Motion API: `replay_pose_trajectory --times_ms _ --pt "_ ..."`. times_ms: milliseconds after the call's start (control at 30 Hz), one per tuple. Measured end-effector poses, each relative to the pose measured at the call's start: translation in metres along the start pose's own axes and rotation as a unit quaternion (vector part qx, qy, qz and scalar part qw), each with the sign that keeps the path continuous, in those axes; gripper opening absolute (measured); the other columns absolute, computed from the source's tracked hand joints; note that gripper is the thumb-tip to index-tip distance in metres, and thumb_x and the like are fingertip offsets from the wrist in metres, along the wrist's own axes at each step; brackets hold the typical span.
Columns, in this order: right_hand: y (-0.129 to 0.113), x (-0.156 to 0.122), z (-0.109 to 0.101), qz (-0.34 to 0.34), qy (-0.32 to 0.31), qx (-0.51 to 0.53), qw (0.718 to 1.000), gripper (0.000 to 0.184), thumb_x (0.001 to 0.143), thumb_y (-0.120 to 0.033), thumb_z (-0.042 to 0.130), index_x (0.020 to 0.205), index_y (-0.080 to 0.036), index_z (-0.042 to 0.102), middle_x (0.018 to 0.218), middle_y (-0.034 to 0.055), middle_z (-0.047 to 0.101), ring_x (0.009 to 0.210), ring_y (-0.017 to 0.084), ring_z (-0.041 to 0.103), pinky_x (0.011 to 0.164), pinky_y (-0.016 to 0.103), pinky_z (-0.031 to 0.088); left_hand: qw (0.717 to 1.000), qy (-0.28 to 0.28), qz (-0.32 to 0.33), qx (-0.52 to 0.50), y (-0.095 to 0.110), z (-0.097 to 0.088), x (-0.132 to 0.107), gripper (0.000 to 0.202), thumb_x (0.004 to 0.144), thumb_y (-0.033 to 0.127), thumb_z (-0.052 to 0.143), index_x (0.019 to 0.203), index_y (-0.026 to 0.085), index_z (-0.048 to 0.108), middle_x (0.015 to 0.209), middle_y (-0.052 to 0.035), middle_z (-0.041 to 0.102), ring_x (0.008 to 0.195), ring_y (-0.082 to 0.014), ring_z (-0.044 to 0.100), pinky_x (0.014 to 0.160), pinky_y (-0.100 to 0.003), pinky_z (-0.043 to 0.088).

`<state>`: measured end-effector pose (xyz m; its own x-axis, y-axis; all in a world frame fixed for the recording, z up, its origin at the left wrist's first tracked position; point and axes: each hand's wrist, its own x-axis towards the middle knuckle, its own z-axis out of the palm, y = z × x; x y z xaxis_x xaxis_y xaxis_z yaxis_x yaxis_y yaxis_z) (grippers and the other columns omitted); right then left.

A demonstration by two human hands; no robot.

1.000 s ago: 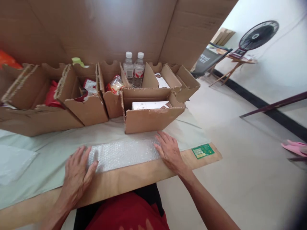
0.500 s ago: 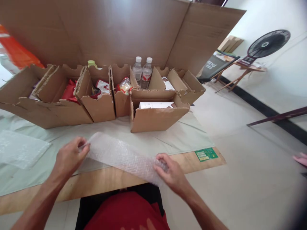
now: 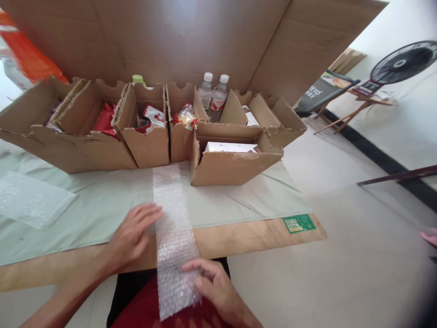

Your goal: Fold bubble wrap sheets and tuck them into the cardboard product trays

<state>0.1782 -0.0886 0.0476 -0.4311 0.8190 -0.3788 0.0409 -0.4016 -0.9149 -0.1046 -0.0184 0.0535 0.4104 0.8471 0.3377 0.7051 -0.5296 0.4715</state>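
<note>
A long strip of clear bubble wrap (image 3: 174,237) lies lengthwise away from me, its far end on the pale green cloth and its near end hanging past the table edge over my lap. Beside its left edge is my left hand (image 3: 134,232), fingers extended and fingertips at the strip. My right hand (image 3: 213,284) rests at the strip's lower right edge, index finger stretched across it and thumb apart. Neither hand grips anything. A second, flat piece of bubble wrap (image 3: 34,199) lies on the cloth to the left.
Cardboard bins (image 3: 150,148) holding packets stand in a row behind, with two plastic bottles (image 3: 218,98) among them. Another cardboard box (image 3: 235,168) stands in front, holding a white box (image 3: 230,147). A green label (image 3: 299,223) lies at the table's right edge. A fan (image 3: 400,63) stands far right.
The bubble wrap strip has turned from being stretched sideways between both hands to lying lengthwise away from me. Both hands have loosened their grip, and the left has moved rightward.
</note>
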Motion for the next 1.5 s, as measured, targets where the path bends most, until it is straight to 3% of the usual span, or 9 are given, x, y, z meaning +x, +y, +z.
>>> replay_pose_trajectory --times_ms 133,300,400,500,767,933,1133,1267,1500 --pt "-0.017 0.026 0.000 0.008 -0.003 0.193 0.981 0.055 0.088 -0.066 0.064 0.113 -0.017 0.071 0.083 0.0058 0.072 0.069 0.017 0.064 0.067 0.029 0.049 0.994 -0.088 -0.038 -0.053 0.037 -0.009 -0.056 0.076 0.086 0.012 0.052 0.158 0.030 0.036 0.156 -0.0092 0.053 0.146 -0.0288 0.047 0.114 -0.047 0.048" --pt "-0.032 0.065 0.002 -0.017 -0.005 0.222 0.975 0.069 0.092 -0.065 0.058 0.141 -0.018 0.051 0.100 0.0123 0.075 0.082 0.021 0.071 0.065 0.029 0.051 0.964 0.003 -0.235 -0.122 0.040 0.019 -0.020 0.042 0.094 0.033 0.051 0.132 0.021 0.063 0.099 -0.0080 0.077 0.088 -0.0221 0.074 0.080 -0.035 0.060" --pt "-0.031 0.067 -0.005 -0.058 0.056 0.127 0.989 0.082 0.094 -0.053 0.063 0.160 -0.024 0.023 0.106 0.0092 0.073 0.078 0.018 0.070 0.064 0.029 0.054 0.937 0.013 -0.329 -0.116 0.028 0.032 0.001 0.053 0.088 0.038 0.051 0.134 0.014 0.061 0.080 -0.0028 0.074 0.069 -0.0198 0.069 0.071 -0.034 0.057" --pt "-0.027 0.057 -0.014 -0.166 0.135 -0.103 0.972 0.063 0.097 -0.033 0.063 0.154 -0.027 0.038 0.106 0.0068 0.072 0.083 0.018 0.069 0.079 0.035 0.058 0.931 0.016 -0.350 -0.098 0.024 0.037 0.001 0.062 0.087 0.038 0.050 0.143 0.012 0.052 0.079 -0.0005 0.073 0.067 -0.0195 0.067 0.071 -0.034 0.055" --pt "-0.022 0.069 -0.012 -0.340 0.059 -0.556 0.756 0.039 0.090 -0.006 0.057 0.124 -0.022 0.067 0.148 0.0153 0.058 0.140 0.032 0.049 0.102 0.050 0.050 0.957 0.082 -0.278 0.014 0.026 0.045 -0.017 0.053 0.096 0.032 0.052 0.146 0.017 0.047 0.086 -0.0017 0.071 0.077 -0.0195 0.069 0.075 -0.031 0.054" --pt "-0.023 0.077 -0.010 -0.357 0.041 -0.522 0.774 0.025 0.101 -0.011 0.053 0.116 -0.021 0.070 0.124 0.0104 0.075 0.121 0.025 0.065 0.096 0.043 0.050 0.987 0.115 -0.102 0.053 0.034 0.035 -0.029 0.050 0.096 0.033 0.063 0.143 0.020 0.050 0.128 -0.0149 0.066 0.117 -0.0288 0.063 0.098 -0.042 0.050" --pt "-0.033 0.075 -0.007 -0.310 0.055 -0.429 0.847 0.019 0.103 -0.019 0.054 0.114 -0.021 0.069 0.101 0.0046 0.078 0.091 0.019 0.070 0.083 0.035 0.053 0.990 0.106 -0.088 0.014 0.039 0.035 -0.030 0.031 0.100 0.016 0.054 0.130 0.017 0.058 0.088 -0.0033 0.069 0.082 -0.0177 0.064 0.076 -0.030 0.050" --pt "-0.038 0.069 -0.006 -0.387 0.163 -0.457 0.784 0.019 0.100 -0.020 0.058 0.116 -0.020 0.066 0.110 0.0103 0.072 0.101 0.023 0.066 0.087 0.040 0.052 0.983 0.131 -0.115 0.054 0.030 0.043 -0.021 0.028 0.100 0.023 0.056 0.125 0.013 0.061 0.080 -0.0016 0.063 0.072 -0.0182 0.060 0.070 -0.031 0.049" --pt "-0.029 0.076 -0.008 -0.379 0.052 -0.551 0.742 0.027 0.095 -0.013 0.061 0.122 -0.019 0.065 0.123 0.0111 0.073 0.126 0.030 0.059 0.098 0.047 0.047 0.983 0.142 -0.079 0.082 0.028 0.041 -0.022 0.033 0.098 0.024 0.061 0.128 0.013 0.058 0.117 -0.0159 0.063 0.106 -0.0276 0.060 0.092 -0.041 0.049"
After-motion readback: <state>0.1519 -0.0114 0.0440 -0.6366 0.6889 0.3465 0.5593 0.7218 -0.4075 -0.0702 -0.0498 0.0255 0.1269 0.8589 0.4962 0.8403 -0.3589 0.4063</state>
